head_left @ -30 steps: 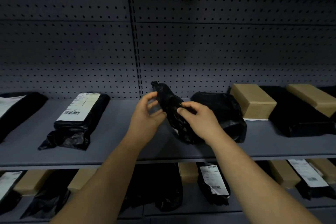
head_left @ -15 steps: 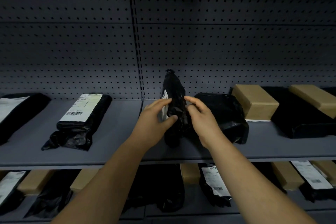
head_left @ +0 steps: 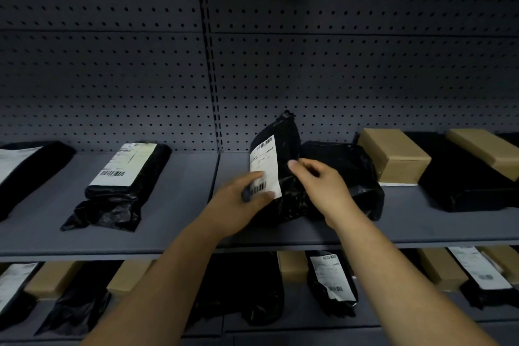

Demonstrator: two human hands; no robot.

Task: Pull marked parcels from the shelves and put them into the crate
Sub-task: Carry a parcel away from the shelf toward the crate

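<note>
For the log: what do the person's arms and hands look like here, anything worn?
Both are bare. The left hand and right hand wear no gloves, and no ring, watch or wristband shows. The left forearm and right forearm are uncovered up to the frame's bottom edge; no sleeve is in view.

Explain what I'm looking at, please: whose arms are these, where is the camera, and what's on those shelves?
No machine here: a person wears a camera on the head, so this picture looks forward and down at their own bare arms. The left hand and right hand hold a black parcel upright on the grey shelf, its white barcode label facing the camera. To its left lies another labelled parcel; to its right, black bags and brown boxes. The lower shelf holds more. No crate is in view.
</note>
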